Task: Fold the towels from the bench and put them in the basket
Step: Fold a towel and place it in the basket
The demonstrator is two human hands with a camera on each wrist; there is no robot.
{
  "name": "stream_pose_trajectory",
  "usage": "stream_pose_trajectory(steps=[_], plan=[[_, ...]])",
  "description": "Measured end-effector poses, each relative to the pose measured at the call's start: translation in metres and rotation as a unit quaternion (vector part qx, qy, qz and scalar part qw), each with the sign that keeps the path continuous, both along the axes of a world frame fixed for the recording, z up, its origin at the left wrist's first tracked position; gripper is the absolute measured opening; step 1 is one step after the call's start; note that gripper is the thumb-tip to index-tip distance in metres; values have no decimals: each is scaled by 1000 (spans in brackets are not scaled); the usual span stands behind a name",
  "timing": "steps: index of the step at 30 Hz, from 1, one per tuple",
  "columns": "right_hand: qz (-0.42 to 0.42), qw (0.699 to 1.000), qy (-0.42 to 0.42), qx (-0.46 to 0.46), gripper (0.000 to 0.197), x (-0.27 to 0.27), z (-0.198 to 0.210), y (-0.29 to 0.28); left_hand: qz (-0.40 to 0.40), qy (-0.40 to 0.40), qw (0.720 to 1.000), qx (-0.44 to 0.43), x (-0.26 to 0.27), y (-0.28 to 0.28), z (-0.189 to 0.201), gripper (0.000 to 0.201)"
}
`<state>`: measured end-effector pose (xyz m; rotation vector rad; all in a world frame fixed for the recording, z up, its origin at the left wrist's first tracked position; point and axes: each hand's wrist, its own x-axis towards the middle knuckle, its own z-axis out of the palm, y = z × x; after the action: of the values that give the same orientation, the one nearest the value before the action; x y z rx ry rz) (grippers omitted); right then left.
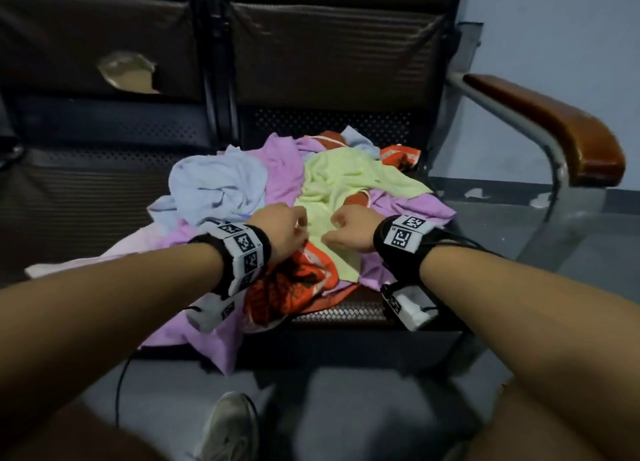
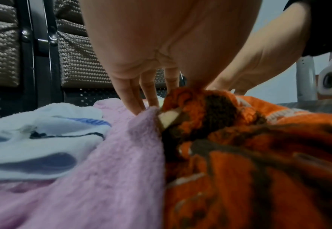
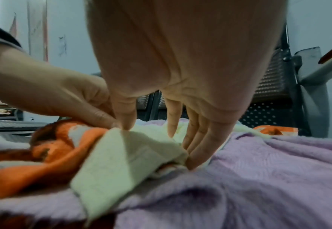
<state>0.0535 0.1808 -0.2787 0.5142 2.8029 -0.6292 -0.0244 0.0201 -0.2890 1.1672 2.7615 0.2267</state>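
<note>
Hands (image 1: pixel 313 230) amid heaped towels (image 1: pixel 284 180)

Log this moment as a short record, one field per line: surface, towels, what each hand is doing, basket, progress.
surface: bench seat, perforated metal
towels: loose pile; pale green towel on top, orange patterned towel at the front edge, purple towel, light blue towel
left hand: on the pile at the green towel's left edge, fingers pointing down; grip unclear
right hand: fingers on the pale green towel, beside the left hand; a pinch is not clear
basket: not in view
progress: nothing folded yet
</note>
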Motion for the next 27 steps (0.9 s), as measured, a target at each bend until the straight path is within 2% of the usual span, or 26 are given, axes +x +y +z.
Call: stream_pose_trajectory(steps=[1, 3, 5, 7, 9, 11, 13, 15, 17, 18, 19, 21, 22, 24, 27], plan=[[-3, 1000, -15, 14, 36, -2, -3, 0, -3, 8, 1000, 7, -1, 1, 1, 27], [-24, 999, -25, 4, 45, -5, -6, 1, -7, 37, 999, 17, -1, 5, 1, 22], [-45, 998, 24, -46, 41, -9, -5, 5, -12, 50, 997, 64, -2, 7, 3, 16], [-71, 988, 95, -101, 37, -12, 0, 11, -19, 8, 990, 143, -3, 8, 8, 12], [-98, 970, 169, -141, 34, -13, 8, 11, -19, -47, 974, 221, -5, 12, 15, 11], [-134, 948, 232, -173, 23, -16, 15, 12, -11, -71, 958, 279, -7, 17, 24, 8], [-176, 918, 269, -233, 24, -15, 26, 14, -13, -88, 940, 329, -5, 26, 32, 4], [-201, 884, 295, -301, 24, -10, 38, 18, -35, -112, 922, 368, -2, 36, 39, 30], [-219, 857, 327, -332, 20, -1, 50, 24, -53, -115, 929, 348, -1, 45, 41, 60], [-232, 841, 345, -345, 19, 4, 56, 28, -58, -101, 945, 307, -3, 49, 39, 63], [-242, 822, 367, -362, 19, 9, 61, 31, -57, -75, 964, 251, -6, 53, 36, 52], [-249, 787, 411, -387, 19, 18, 72, 40, -30, -24, 991, 127, -12, 59, 31, 16], [-255, 780, 423, -383, 19, 22, 75, 45, -18, -6, 994, 106, -14, 61, 28, 16], [-281, 795, 433, -318, 20, 33, 77, 59, 7, 8, 990, 138, -16, 67, 29, 17], [-280, 862, 403, -127, 12, 56, 68, 77, -6, -38, 961, 273, -4, 84, 41, 30]])
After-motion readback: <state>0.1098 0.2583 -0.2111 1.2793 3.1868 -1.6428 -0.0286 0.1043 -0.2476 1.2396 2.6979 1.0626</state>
